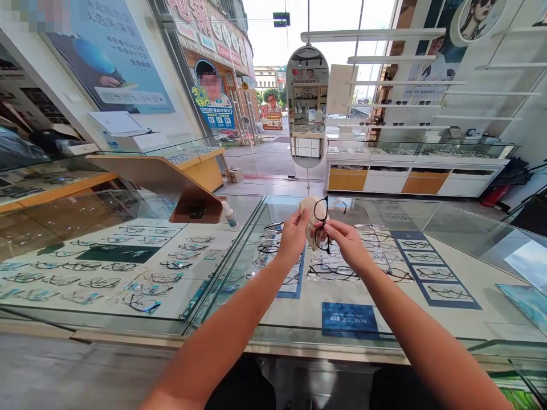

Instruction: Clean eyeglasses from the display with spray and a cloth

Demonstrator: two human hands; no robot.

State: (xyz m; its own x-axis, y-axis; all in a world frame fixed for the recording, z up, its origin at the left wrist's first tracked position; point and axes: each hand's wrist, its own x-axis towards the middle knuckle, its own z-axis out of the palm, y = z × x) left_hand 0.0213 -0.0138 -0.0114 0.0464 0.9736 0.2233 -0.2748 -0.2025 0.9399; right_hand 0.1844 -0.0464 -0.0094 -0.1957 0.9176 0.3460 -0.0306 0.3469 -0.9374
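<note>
Above the glass counter, my right hand (348, 242) pinches a pair of dark-framed eyeglasses (321, 223) near the bridge. The eyeglasses are turned upright, one lens above the other, with a temple arm reaching off to the right. My left hand (294, 230) is closed on a cream cloth (308, 206) just left of the frame. The cloth lies behind or against the lenses; exactly where it touches them is hidden by the frame and fingers. Below both hands, rows of eyeglasses (333, 272) lie under the counter's glass.
The glass display counter (290, 336) spans the front, with a blue card (349, 320) inside. To the left stand a small bottle (229, 214) and a brown slanted panel (171, 176). An oval mirror (308, 108) rises beyond the counter, beside wall shelves (397, 83).
</note>
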